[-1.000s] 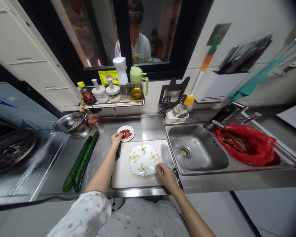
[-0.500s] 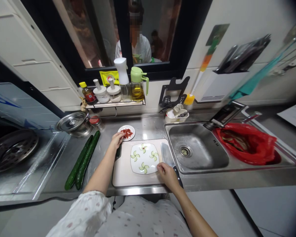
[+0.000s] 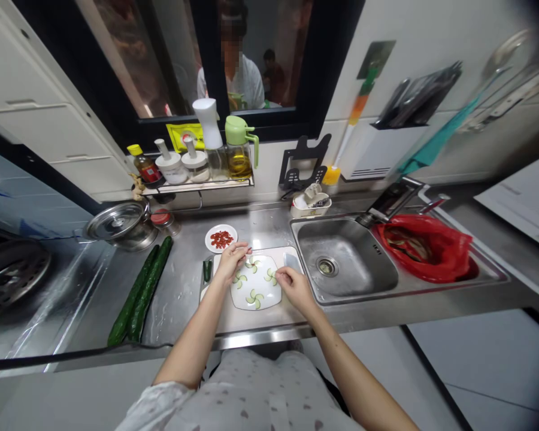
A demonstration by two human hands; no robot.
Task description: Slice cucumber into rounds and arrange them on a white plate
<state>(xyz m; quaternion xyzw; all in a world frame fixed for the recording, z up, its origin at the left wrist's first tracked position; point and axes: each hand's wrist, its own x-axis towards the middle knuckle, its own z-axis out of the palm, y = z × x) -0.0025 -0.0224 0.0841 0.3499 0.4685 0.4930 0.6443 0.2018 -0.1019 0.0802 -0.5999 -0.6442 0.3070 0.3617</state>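
My left hand (image 3: pixel 232 261) is over the upper left edge of a white square plate (image 3: pixel 257 281), fingertips pinched on what looks like a small red piece. At the plate's right rim, my right hand (image 3: pixel 295 288) has thumb and fingers pressed together beside a cucumber-slice pinwheel (image 3: pixel 270 275); anything in them is too small to make out. Several such pinwheels of green-edged slices lie on the plate, which rests on a cutting board (image 3: pixel 233 323). A small round dish (image 3: pixel 209 239) of red pieces sits just behind. The knife blade (image 3: pixel 291 260) shows past my right hand, its handle hidden.
Two whole cucumbers (image 3: pixel 139 293) lie to the left, near a lidded steel pot (image 3: pixel 117 224) and a red-lidded jar (image 3: pixel 164 221). A cucumber end (image 3: pixel 207 269) is at the board's left. The sink (image 3: pixel 345 257) and a red plastic bag (image 3: pixel 426 248) are right; a seasoning rack (image 3: pixel 202 187) hangs behind.
My left hand has moved right from the dish of red pieces to above the plate. My right hand stays at the plate's right rim. The whole view has shifted slightly.
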